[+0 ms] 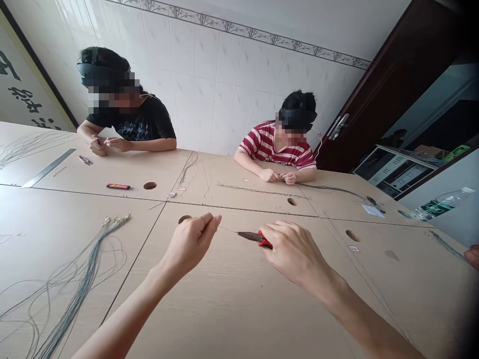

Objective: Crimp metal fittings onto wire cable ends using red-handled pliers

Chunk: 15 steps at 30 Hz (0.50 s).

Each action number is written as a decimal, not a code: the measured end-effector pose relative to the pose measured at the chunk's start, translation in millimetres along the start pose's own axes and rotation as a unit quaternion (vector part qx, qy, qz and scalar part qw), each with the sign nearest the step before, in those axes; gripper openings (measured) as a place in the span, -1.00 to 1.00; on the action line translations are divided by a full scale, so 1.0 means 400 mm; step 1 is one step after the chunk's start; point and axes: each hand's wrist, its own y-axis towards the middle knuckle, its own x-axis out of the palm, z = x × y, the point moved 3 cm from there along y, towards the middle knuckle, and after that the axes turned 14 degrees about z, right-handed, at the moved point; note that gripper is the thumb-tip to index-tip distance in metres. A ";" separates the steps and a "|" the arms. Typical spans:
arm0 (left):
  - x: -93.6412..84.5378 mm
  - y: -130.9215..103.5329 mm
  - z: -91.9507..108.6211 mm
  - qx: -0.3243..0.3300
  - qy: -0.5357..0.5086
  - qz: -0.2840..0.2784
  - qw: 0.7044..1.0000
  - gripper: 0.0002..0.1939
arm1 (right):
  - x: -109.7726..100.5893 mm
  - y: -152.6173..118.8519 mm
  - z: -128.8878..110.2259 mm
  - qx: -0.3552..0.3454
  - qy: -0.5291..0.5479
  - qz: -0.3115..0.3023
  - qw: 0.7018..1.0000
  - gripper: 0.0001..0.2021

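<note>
We see bright, soft light; glare streaks the tiled wall [224, 99] at upper left and pales the bench [224, 309] at left; darkness swallows the right edge; pixel blocks [112, 94] mask patches beyond.

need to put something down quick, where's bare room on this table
Mostly bare: the tabletop between the forearms, below the red-handled pliers; also between left hand and cord bundle. Crowded: lower left, under that bundle, and far right, around the plastic bottle.

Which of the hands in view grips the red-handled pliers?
The wearer's right hand holds the pliers; the wearer's left hand pinches a thin strand, while co-workers' hands are farther back.
</note>
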 end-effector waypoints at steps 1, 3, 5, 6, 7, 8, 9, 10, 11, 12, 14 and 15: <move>0.001 -0.001 -0.006 -0.051 -0.059 0.009 0.997 -0.62 | 0.001 -0.001 -0.001 0.000 0.004 0.001 1.000 -0.75; 0.003 -0.004 -0.013 -0.149 -0.198 0.016 0.969 -0.66 | 0.004 -0.003 -0.004 0.004 0.009 0.003 1.000 -0.75; 0.009 -0.006 -0.008 -0.211 -0.340 0.001 0.916 -0.66 | 0.007 -0.004 -0.007 0.007 0.015 0.000 1.000 -0.75; 0.013 -0.007 -0.002 -0.232 -0.407 -0.010 0.884 -0.66 | 0.008 -0.003 -0.010 0.009 0.018 -0.002 1.000 -0.74; 0.018 -0.008 0.005 -0.252 -0.469 -0.023 0.846 -0.65 | 0.008 -0.002 -0.013 0.010 0.021 -0.004 1.000 -0.74; 0.024 -0.009 0.013 -0.273 -0.525 -0.033 0.806 -0.62 | 0.009 -0.001 -0.017 0.011 0.026 -0.006 1.000 -0.74; 0.030 -0.010 0.021 -0.295 -0.575 -0.035 0.762 -0.58 | 0.009 0.000 -0.021 0.012 0.032 -0.009 0.999 -0.73; 0.036 -0.011 0.027 -0.317 -0.618 -0.031 0.719 -0.56 | 0.009 0.001 -0.024 0.014 0.037 -0.012 0.999 -0.73; 0.040 -0.012 0.033 -0.338 -0.653 -0.025 0.677 -0.55 | 0.010 0.002 -0.028 0.015 0.042 -0.016 0.999 -0.73; 0.044 -0.012 0.039 -0.353 -0.682 -0.017 0.641 -0.55 | 0.011 0.003 -0.031 0.016 0.047 -0.022 0.999 -0.74; 0.047 -0.011 0.047 -0.365 -0.722 -0.006 0.589 -0.56 | 0.014 0.004 -0.035 0.018 0.053 -0.033 0.998 -0.74; 0.048 -0.009 0.049 -0.366 -0.733 -0.007 0.574 -0.56 | 0.015 0.004 -0.036 0.020 0.055 -0.037 0.998 -0.74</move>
